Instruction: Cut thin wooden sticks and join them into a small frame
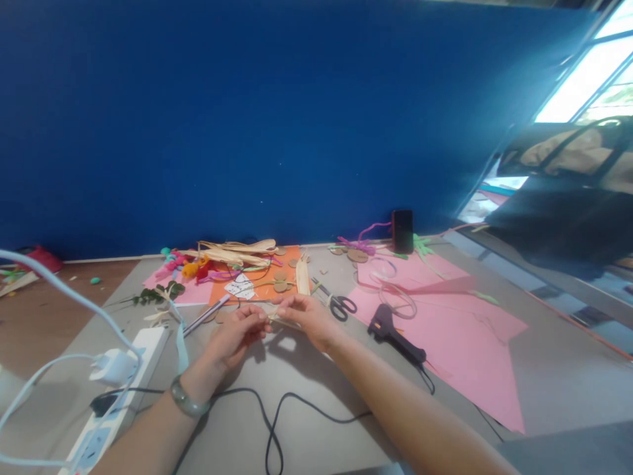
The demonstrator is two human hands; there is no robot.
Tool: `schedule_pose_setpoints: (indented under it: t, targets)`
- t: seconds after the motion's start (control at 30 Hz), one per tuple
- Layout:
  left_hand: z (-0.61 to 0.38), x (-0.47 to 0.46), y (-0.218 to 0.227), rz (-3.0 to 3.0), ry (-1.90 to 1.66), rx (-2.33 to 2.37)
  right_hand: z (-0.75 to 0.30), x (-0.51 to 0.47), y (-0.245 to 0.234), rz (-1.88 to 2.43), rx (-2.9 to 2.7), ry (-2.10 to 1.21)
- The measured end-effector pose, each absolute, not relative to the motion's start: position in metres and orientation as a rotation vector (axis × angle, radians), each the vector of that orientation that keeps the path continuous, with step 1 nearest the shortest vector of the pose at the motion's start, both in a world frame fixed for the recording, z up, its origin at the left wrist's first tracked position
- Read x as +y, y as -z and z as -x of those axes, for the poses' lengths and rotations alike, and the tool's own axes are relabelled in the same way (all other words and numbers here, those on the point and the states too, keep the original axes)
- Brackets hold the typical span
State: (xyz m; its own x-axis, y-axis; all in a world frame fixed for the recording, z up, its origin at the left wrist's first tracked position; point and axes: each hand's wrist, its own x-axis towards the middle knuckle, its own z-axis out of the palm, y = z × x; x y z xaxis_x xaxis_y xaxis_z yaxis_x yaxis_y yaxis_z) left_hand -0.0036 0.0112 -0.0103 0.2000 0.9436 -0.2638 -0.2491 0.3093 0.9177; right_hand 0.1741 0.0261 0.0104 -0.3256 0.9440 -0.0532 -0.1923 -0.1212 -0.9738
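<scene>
My left hand [240, 335], with a bangle on its wrist, pinches a small pale strip [272, 316] that looks like dried husk. The fingertips of my right hand [307, 319] close on the same strip from the other side. Both hands hang low above the grey table, close together; the strip is mostly hidden by the fingers. Just beyond them lie a larger flat piece of dried husk [302, 274] and an orange sheet [220, 290]. Dark-handled scissors [341, 306] rest to the right of my right hand. A pen [206, 315] lies beyond my left hand.
A black glue gun [395, 335] lies on pink paper [459, 356] at the right. A white power strip [143, 356] with cables stands at the left. Dried husks [237, 253] lie at the back. A phone [402, 231] leans against the blue wall [277, 119].
</scene>
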Motion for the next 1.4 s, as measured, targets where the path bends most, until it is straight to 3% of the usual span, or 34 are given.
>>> schedule_pose_setpoints:
  t: [1.4]
  targets:
    - [-0.0038, 0.0034, 0.0125, -0.857, -0.890, 0.942, -0.1806, 0.0281, -0.0137, 1.059, -1.476, -1.473]
